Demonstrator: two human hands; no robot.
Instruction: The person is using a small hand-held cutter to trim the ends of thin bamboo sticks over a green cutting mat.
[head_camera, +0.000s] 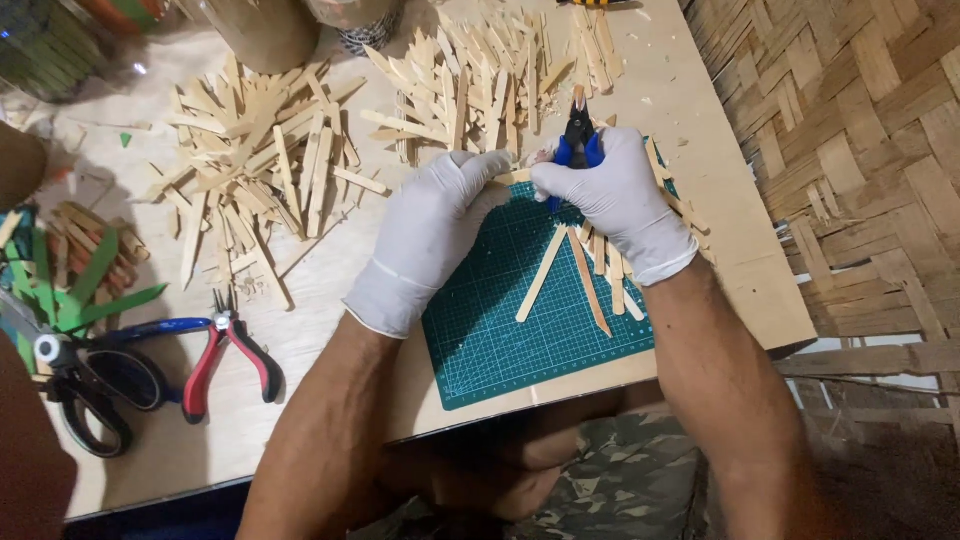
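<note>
Both hands wear white gloves over a green cutting mat (500, 330). My right hand (618, 200) grips blue-handled cutters (578, 135), jaws pointing away from me. My left hand (432, 230) pinches one end of a thin wooden stick (512, 176) that reaches toward the cutter. Several cut wooden sticks (575, 270) lie on the mat under my right wrist.
Two heaps of pointed wooden stick pieces (250, 160) spread over the far tabletop. Red-handled pliers (230, 355) and black scissors (85, 385) lie at the left, beside green-painted sticks (80, 290). A woven bamboo wall (850, 150) stands right of the table edge.
</note>
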